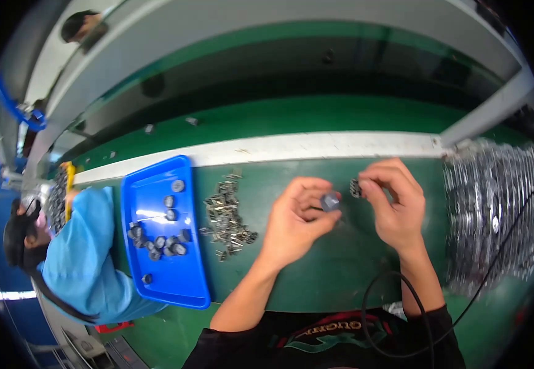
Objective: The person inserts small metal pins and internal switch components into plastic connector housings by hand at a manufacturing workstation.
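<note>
Over the green bench my left hand (300, 218) grips a small round grey cap-like part (329, 201) between thumb and fingers. Just to its right, my right hand (396, 206) pinches a small dark ridged part (355, 188) at its fingertips. The two parts are a short gap apart. Left of my left hand lies a loose pile of small metal pins or screw-like pieces (227, 215). Beyond the pile, a blue tray (196, 270) holds several round grey parts (156, 243) resembling the one in my left hand.
A stack of clear plastic trays (491, 215) stands at the right. Behind the bench runs a white rail (316, 146), then a green belt (267, 117) with a few small parts. A co-worker in a blue top (85, 258) sits at the left by a yellow bin (69, 184). A black cable (396, 277) hangs near my right forearm.
</note>
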`<control>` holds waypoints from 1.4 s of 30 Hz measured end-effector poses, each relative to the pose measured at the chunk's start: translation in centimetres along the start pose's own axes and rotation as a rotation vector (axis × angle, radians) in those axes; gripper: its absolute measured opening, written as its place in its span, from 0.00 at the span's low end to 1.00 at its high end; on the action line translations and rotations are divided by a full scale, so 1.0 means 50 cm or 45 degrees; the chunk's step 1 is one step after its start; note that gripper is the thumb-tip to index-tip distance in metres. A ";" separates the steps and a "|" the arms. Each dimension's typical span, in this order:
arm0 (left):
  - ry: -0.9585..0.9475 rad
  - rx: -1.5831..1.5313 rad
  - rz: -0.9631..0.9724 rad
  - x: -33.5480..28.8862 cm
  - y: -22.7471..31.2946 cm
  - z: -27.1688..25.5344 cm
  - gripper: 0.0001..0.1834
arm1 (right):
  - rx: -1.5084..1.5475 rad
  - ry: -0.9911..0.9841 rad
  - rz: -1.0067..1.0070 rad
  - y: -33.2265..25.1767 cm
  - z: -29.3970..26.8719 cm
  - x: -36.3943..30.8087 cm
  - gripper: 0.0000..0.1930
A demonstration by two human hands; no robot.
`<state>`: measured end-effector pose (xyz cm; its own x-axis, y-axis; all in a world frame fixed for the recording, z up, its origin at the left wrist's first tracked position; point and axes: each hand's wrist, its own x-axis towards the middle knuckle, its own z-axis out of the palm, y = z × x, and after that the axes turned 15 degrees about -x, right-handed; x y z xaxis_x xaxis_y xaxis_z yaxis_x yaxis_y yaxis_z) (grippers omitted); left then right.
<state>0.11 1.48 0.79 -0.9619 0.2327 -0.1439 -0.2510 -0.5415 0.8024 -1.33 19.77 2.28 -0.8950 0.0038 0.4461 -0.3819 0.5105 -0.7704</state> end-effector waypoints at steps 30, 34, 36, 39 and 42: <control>-0.090 0.253 -0.094 -0.006 -0.020 0.009 0.26 | -0.485 -0.105 -0.508 0.017 -0.002 -0.028 0.09; -0.090 0.259 -0.038 -0.008 -0.024 0.007 0.26 | -0.461 -0.067 -0.500 0.020 0.006 -0.034 0.10; -0.095 0.266 -0.008 -0.009 -0.024 0.004 0.26 | -0.484 -0.068 -0.524 0.021 0.010 -0.035 0.11; -0.091 0.311 -0.023 -0.007 -0.018 0.005 0.26 | -0.527 -0.051 -0.574 0.030 0.018 -0.039 0.12; -0.066 0.319 -0.001 -0.005 -0.009 0.002 0.26 | -0.541 -0.034 -0.599 0.030 0.023 -0.040 0.14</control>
<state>0.49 1.75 0.50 -0.9531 0.2780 -0.1200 -0.2111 -0.3258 0.9216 -0.37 19.53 -0.30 -0.6614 -0.3229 0.6770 -0.6157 0.7491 -0.2443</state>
